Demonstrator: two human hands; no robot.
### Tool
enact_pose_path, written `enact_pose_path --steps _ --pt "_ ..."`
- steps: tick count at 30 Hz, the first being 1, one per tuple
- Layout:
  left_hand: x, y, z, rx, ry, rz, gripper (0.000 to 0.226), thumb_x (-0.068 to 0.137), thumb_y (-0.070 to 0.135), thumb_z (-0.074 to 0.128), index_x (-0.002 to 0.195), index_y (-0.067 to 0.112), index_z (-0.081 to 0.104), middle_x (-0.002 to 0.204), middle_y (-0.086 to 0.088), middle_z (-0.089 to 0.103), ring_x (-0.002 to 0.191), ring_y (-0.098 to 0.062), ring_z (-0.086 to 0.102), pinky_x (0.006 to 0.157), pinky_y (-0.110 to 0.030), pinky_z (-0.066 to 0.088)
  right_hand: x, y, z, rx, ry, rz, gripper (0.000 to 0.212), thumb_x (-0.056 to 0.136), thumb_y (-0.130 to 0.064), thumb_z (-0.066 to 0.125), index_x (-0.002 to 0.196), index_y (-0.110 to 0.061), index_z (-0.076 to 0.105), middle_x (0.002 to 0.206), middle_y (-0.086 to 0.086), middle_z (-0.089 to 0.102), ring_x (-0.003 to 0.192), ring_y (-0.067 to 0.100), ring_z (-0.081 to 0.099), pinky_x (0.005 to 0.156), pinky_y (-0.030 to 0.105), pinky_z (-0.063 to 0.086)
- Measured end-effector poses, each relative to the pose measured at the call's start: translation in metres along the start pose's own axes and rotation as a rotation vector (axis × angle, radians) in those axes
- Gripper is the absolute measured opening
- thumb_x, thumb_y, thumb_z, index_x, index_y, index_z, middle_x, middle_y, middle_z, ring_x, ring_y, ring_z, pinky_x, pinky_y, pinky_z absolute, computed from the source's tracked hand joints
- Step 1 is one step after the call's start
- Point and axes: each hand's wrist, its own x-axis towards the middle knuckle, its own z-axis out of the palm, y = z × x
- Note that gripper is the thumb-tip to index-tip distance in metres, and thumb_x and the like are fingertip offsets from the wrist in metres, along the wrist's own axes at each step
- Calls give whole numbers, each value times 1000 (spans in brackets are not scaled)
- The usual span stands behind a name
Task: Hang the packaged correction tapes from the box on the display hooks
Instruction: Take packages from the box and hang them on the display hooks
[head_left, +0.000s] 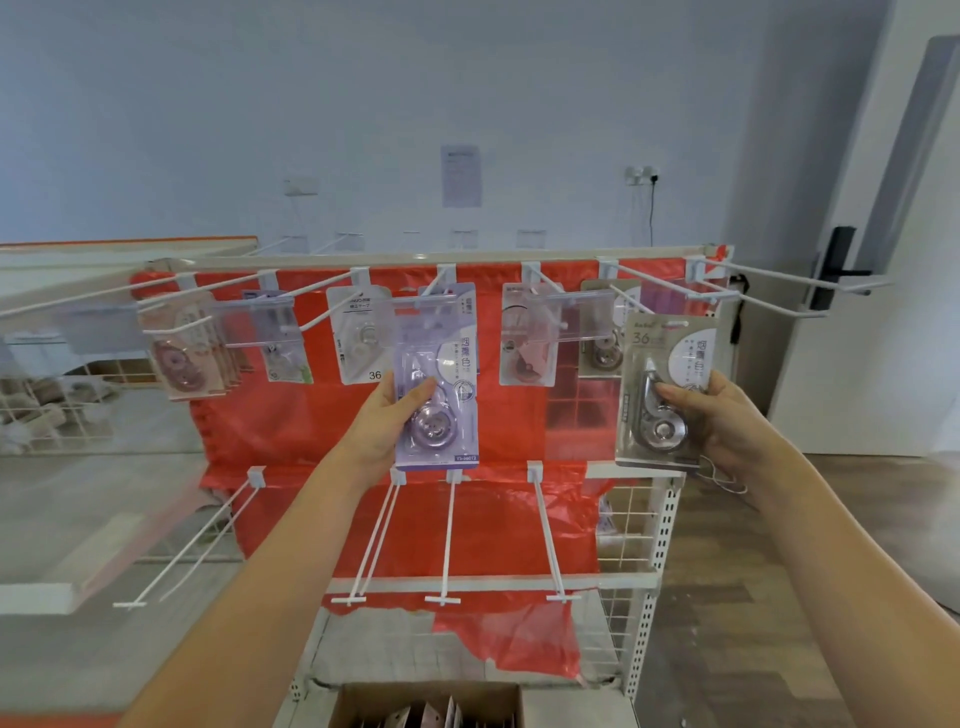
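Note:
My left hand (387, 421) grips a purple packaged correction tape (441, 374), held upright with its top against a middle hook (441, 286) of the upper row. My right hand (711, 415) holds a grey packaged correction tape (662, 395) upright, just below and in front of the right hooks (660, 291). Several packs hang on the upper hooks: pink ones (182, 353) at left, a white one (358, 338), a pink-red one (527, 343). The cardboard box (426, 706) with more packs sits at the bottom edge.
The white rack (660, 519) is backed with red plastic sheet (311, 415). A lower row of bare hooks (447, 540) juts toward me. Long bare hooks (789, 283) stick out at upper right. A wire basket (57, 410) stands left; a door (883, 234) is at right.

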Motion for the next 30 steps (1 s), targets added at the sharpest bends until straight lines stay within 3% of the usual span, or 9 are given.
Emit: enact_pose_path --steps 5,10,13,16,19,22,24,27,30 --pt "16 -7 -6 -39 -17 -26 29 87 15 57 115 22 57 104 0 72 94 -16 69 81 -29 57 20 1 -2 -37 16 0 99 18 -35 97 107 -11 60 90 5 74 80 20 72 62 30 58" --pt "39 -15 -9 -15 24 -44 39 80 20 63 118 18 56 117 -8 67 106 -24 64 94 -38 50 39 -1 -1 -74 20 28 68 52 -20 84 112 -5 58 94 10 69 84 22 68 75 33 58" --pt "54 -20 -11 31 0 -50 18 91 14 55 109 15 61 102 -5 73 94 -19 69 83 -31 56 57 1 -2 -69 -3 30 36 68 -9 69 103 -7 60 80 2 73 74 16 70 64 25 58" --pt "69 -23 -16 63 -18 -77 16 94 14 51 103 11 64 95 -5 74 86 -17 71 75 -27 58 75 5 -3 -76 9 36 30 73 -8 69 102 -9 61 81 1 72 75 15 69 69 26 58" --pt "86 -27 -25 109 -38 -100 27 91 23 57 110 6 64 107 -13 70 96 -23 69 79 -30 57 92 9 -4 -97 5 37 38 64 -14 75 99 -9 63 81 0 72 77 15 68 67 24 58" --pt "101 -32 -31 153 7 -87 67 61 50 82 111 8 65 107 -9 71 96 -19 69 74 -27 56 109 14 -3 -127 26 12 13 85 1 58 95 -5 62 71 -2 71 68 10 68 59 20 55" --pt "111 -32 -29 145 13 -67 66 51 50 84 104 16 66 97 0 74 89 -13 70 69 -24 56 122 16 -3 -160 27 13 18 88 0 55 105 1 62 82 4 72 74 14 68 61 22 55" --pt "128 -36 -29 136 9 -36 25 84 36 69 104 22 63 92 8 74 85 -7 70 69 -23 57 135 17 1 -179 34 -16 27 90 -4 55 114 10 56 90 14 63 74 17 64 64 22 54" --pt "160 -59 -55 183 52 -3 34 94 30 60 124 15 58 117 -6 67 105 -18 66 89 -36 54 148 21 5 -213 42 -42 38 89 -8 59 116 18 52 97 22 56 82 25 57 71 27 51"
